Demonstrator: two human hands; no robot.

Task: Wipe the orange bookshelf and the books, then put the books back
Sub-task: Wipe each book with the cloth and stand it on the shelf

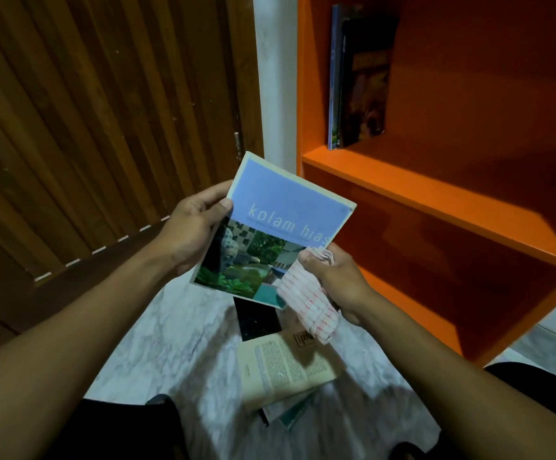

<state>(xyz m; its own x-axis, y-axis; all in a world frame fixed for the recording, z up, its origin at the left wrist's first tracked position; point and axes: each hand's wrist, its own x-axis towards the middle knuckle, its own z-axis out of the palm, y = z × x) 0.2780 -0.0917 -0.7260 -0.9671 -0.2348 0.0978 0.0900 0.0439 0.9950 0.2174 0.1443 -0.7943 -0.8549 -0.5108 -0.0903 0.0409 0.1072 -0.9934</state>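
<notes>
Your left hand (192,232) pinches the blue book (279,227) by its left edge, thumb on the cover, fingers behind. Your right hand (334,277) is closed around a striped white cloth (306,300), which it presses against the cover's lower right corner. The cover reads "kolam hias" above a garden photograph, and the book is tilted, held just left of the orange bookshelf (435,200).

Contents of the bookshelf: the upper compartment holds a few upright books (357,81), packed against its left wall; the rest of that compartment is bare. The compartment beneath shows no books in its visible part.

Below the held book and left of the bookshelf's base, a loose pile of books (286,363) lies on the marbled floor (177,343), a cream one with printed text uppermost and a dark one further back.
</notes>
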